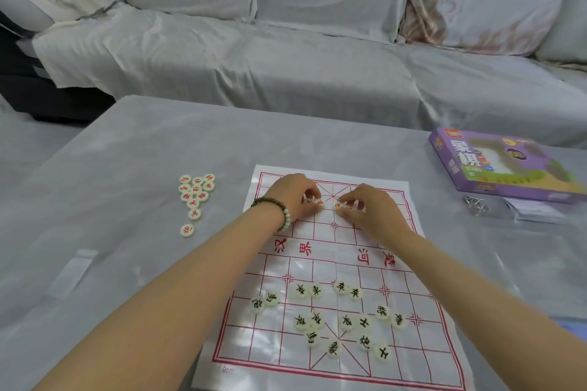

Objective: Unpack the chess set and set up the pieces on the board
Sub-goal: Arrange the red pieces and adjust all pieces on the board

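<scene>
The paper board [333,260] lies flat on the table [143,152], with both hands over its far palace. The left hand [293,197] pinches a red piece [319,202] and the right hand [365,208] pinches a second red piece [337,206], both held low, likely to seat them on neighbouring points. On the near half the black pieces [346,320] lie scattered, not yet ranked. The red heap [195,194] waits on the table left of the board, handy for the left hand, while the purple box [505,165] lies out of the way on the right
</scene>
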`<state>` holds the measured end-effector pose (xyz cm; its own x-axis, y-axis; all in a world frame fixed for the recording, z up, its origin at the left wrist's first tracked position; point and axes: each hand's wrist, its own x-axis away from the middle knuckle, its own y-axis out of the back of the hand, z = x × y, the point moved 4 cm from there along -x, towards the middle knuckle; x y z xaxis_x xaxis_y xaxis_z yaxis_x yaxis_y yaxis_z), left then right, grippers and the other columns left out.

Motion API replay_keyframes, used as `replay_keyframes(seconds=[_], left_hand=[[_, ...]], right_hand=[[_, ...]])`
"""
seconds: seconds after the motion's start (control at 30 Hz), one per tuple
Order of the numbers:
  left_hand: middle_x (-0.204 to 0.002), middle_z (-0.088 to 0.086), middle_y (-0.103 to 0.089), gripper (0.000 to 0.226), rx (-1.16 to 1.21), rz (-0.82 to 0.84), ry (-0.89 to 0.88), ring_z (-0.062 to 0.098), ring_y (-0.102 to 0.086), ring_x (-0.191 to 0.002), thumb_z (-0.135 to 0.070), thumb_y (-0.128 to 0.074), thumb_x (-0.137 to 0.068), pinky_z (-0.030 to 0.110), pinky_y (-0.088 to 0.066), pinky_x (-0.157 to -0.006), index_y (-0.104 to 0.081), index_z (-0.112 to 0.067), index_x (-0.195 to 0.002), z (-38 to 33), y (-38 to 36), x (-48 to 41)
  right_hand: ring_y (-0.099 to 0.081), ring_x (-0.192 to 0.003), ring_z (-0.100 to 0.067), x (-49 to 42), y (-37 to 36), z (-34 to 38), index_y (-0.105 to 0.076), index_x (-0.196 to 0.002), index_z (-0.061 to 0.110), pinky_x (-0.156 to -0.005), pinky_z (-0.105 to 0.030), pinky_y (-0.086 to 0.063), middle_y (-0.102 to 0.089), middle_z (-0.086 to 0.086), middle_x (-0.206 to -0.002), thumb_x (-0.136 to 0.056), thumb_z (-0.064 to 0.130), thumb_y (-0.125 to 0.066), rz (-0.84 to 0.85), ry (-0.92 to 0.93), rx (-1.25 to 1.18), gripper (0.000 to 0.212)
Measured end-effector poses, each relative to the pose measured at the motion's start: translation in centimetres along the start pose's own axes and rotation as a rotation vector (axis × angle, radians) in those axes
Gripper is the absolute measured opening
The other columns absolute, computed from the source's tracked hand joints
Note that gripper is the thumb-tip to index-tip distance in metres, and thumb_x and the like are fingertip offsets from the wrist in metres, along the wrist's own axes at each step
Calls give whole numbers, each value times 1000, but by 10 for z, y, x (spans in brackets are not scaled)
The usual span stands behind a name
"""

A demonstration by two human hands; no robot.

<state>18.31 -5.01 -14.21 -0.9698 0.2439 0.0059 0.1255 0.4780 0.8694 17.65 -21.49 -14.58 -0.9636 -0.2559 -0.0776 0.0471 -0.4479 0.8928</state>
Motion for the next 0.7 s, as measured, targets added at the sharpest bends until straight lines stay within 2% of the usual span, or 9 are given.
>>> replay_keyframes(seconds=[0.1,0.17,0.27,0.37,0.47,0.53,0.7], left_hand=[[-109,-1,-61,35,28,11,18,11,-52,-86,-36,-65,-83,24,-47,-84,-62,-20,-114,0,-4,3],[-116,-3,-56,45,37,17,19,14,-53,-100,-41,-62,-84,27,-45,-91,-54,-22,-124,4,1,14],[-133,-4,-48,48,-68,-80,4,15,-42,-122,-47,-47,-91,31,-37,-103,-45,-23,-133,26,26,38],[-145,2,-37,49,-168,-167,45,19,-31,-134,-41,-32,-97,32,-24,-109,-36,-17,-140,70,54,72],[-156,0,-9,53,-315,-46,233,19,-8,-143,-40,-18,-99,34,-9,-115,-14,-19,-148,128,68,94],[-157,-2,-1,53,-301,20,309,19,-1,-144,-41,-12,-99,36,-7,-116,-7,-22,-148,150,71,94],[-157,-5,2,48,-257,116,221,17,5,-144,-35,-7,-100,38,-2,-117,-7,-28,-148,151,63,74]], right_hand=[[-50,-85,-8,4,-6,-2,-65,-112,25,-76,-22,-41,-60,6,-103,-85,35,-65,-7,-7,-28,29],[-51,-98,-9,9,-7,2,-60,-120,25,-86,-22,-40,-56,7,-113,-85,33,-66,-35,2,-41,37],[-48,-113,-11,17,-8,23,-55,-125,25,-96,-19,-32,-52,6,-122,-88,31,-62,-61,90,-27,38],[-44,-121,-10,24,-19,59,-50,-131,26,-101,-20,-29,-48,7,-132,-91,32,-57,-3,185,-43,41],[-39,-129,-10,30,-37,98,-45,-136,27,-110,-28,-28,-43,7,-140,-93,34,-54,49,268,-71,44],[-36,-131,-10,34,-47,119,-42,-137,27,-111,-28,-26,-40,7,-143,-94,33,-52,78,288,-94,45],[-25,-139,-6,43,-73,154,-34,-142,29,-113,-23,-17,-29,11,-151,-97,36,-45,182,289,-133,47]])
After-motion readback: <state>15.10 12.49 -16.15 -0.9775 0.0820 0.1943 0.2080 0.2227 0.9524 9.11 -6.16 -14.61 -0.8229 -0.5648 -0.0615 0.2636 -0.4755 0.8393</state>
